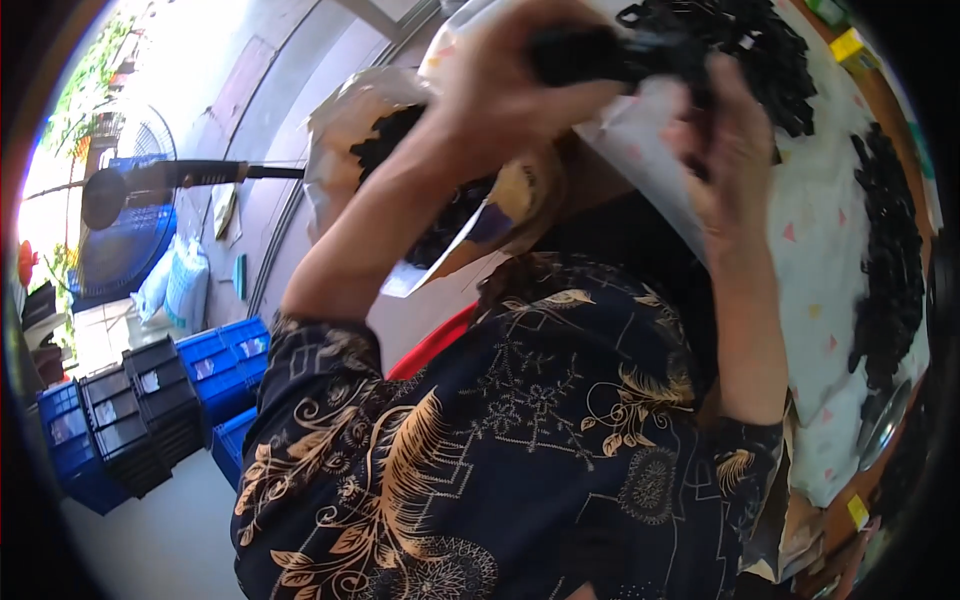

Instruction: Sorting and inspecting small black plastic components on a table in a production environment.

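My left hand [510, 85] is raised over the near side of the cloth-covered table and closed around a black piece [578, 55]. Motion blur hides what kind of piece it is. To its right, my right hand [738, 160] is also blurred, with fingers curled around something dark that I cannot make out. Past both hands lies a heap of small black parts [755, 45] on the pale patterned cloth [810, 260]. Below my left forearm stands an open sack [330, 130] with more black parts inside.
A long pile of black parts [885, 270] runs along the table's right side, with a shiny dish [890, 420] near its lower end. On the left are a standing fan [125, 200], stacked blue and black crates [150, 390] and a pale blue bag [183, 285]. A red edge [435, 340] shows beside my body.
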Action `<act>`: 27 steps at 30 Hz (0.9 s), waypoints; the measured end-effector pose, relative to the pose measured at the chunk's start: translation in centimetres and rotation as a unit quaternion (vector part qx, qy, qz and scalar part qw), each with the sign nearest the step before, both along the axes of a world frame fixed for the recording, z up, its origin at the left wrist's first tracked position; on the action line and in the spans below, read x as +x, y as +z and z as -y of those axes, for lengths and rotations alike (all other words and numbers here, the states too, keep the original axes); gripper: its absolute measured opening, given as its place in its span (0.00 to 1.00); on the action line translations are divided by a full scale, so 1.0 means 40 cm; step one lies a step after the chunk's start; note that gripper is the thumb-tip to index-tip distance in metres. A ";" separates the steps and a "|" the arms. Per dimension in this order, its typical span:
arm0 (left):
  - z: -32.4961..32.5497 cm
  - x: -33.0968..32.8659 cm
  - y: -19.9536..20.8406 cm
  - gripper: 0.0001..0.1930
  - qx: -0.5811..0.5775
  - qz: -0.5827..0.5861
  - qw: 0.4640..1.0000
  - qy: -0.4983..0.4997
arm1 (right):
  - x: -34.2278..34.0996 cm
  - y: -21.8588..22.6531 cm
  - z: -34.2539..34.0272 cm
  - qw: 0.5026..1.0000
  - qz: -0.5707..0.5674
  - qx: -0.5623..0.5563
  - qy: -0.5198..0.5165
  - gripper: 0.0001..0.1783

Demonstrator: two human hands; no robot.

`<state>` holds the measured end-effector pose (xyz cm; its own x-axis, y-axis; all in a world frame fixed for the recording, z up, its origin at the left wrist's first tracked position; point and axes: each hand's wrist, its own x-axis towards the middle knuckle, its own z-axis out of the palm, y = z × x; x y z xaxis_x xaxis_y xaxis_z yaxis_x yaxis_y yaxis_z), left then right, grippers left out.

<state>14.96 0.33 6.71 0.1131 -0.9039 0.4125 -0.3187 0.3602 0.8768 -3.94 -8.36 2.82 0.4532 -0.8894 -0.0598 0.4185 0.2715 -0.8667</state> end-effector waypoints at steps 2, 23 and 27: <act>-0.103 0.085 -0.003 0.21 0.034 0.095 0.991 0.092 | 0.109 -0.047 -0.020 0.992 0.046 -0.015 0.121 0.16; -0.345 0.214 -0.411 0.40 0.239 0.539 0.808 -0.010 | 0.178 -0.138 -0.270 0.478 -0.269 -0.767 0.333 0.03; -0.343 0.232 -0.397 0.40 0.223 0.525 0.821 0.031 | 0.150 -0.146 -0.234 0.502 -0.285 -0.747 0.330 0.05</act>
<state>24.22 14.04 -9.17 -0.0410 -0.9975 -0.0573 -0.9885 0.0322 0.1476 2.07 0.99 -3.03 0.9665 0.1982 0.1633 0.2335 -0.9428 -0.2381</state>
